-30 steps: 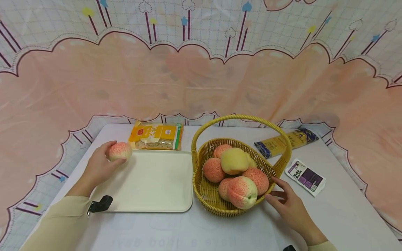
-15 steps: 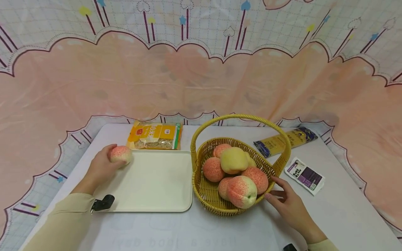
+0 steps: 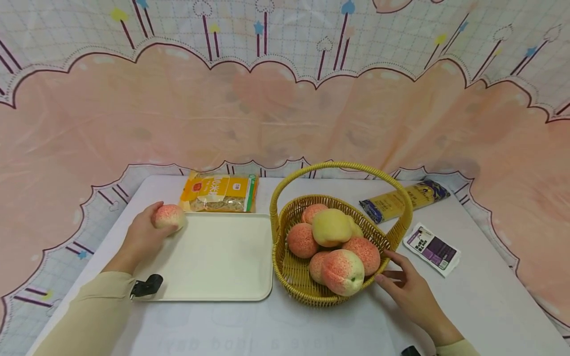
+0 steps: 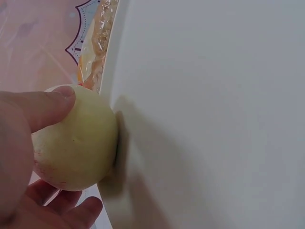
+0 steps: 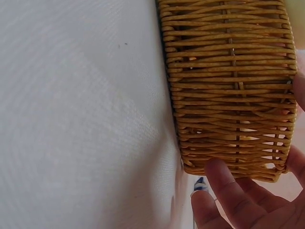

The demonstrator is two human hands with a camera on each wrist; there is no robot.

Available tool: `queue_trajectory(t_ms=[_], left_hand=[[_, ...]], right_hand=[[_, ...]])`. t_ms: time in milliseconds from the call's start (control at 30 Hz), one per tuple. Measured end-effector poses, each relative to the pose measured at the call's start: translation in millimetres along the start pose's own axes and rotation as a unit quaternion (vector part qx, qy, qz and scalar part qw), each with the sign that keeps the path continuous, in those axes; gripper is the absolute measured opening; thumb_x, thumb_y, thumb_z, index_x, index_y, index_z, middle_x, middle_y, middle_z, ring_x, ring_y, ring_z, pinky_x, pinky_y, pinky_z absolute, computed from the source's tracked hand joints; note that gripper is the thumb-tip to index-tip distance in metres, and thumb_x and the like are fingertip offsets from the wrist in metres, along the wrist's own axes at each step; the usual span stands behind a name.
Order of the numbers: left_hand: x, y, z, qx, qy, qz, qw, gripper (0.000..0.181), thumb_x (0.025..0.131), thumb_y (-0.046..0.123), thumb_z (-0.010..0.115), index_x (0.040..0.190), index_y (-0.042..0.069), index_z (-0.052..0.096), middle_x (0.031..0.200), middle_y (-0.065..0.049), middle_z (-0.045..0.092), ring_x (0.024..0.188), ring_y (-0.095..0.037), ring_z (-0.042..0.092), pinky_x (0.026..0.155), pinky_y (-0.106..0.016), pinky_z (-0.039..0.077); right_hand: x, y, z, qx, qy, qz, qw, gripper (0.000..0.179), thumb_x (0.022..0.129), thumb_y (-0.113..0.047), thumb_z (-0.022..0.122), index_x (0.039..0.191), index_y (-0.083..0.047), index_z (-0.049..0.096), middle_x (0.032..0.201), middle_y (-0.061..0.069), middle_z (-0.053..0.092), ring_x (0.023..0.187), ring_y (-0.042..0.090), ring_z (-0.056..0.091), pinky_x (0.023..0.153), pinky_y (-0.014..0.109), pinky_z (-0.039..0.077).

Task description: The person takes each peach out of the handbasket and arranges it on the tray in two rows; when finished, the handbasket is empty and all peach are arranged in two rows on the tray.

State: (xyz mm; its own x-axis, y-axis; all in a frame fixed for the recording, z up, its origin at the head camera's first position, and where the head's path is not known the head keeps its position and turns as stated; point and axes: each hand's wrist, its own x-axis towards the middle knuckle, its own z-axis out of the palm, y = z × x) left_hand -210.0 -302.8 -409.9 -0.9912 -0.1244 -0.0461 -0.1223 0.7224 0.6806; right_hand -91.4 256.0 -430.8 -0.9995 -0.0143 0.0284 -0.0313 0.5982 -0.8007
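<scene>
At the far left corner of a white tray, my left hand holds a pink-and-cream peach. In the left wrist view the thumb presses on the peach, which sits at the tray's edge; several fingers show below it, partly apart from its skin. My right hand touches the right side of a yellow wicker basket. Its fingertips rest along the rim and outer wall of the basket. Several peaches and a yellow fruit lie in the basket.
Behind the tray lies an orange packet with a clear window. A yellow-and-blue packet lies behind the basket at the right, with a white-and-purple sachet nearer. The basket's tall handle arches over the fruit.
My left hand and the peach have shifted slightly, first nearer and then a little back up, staying at the tray's far left corner. The right hand and the basket look still.
</scene>
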Motion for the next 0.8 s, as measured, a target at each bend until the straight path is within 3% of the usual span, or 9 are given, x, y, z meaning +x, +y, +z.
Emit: queue_trajectory(t_ms=[800], left_hand=[[7.9, -3.0, 0.7, 0.015, -0.002, 0.014, 0.9998, 0.084, 0.092, 0.017, 0.069, 0.154, -0.009, 0.018, 0.148, -0.041, 0.027, 0.131, -0.06, 0.03, 0.106, -0.071, 0.025]], right_hand=[[-0.1, 0.5, 0.3, 0.002, 0.001, 0.003, 1.0, 0.062, 0.096, -0.019, 0.069, 0.148, -0.005, 0.039, 0.145, 0.03, 0.044, 0.105, 0.035, 0.066, 0.072, 0.029, 0.054]])
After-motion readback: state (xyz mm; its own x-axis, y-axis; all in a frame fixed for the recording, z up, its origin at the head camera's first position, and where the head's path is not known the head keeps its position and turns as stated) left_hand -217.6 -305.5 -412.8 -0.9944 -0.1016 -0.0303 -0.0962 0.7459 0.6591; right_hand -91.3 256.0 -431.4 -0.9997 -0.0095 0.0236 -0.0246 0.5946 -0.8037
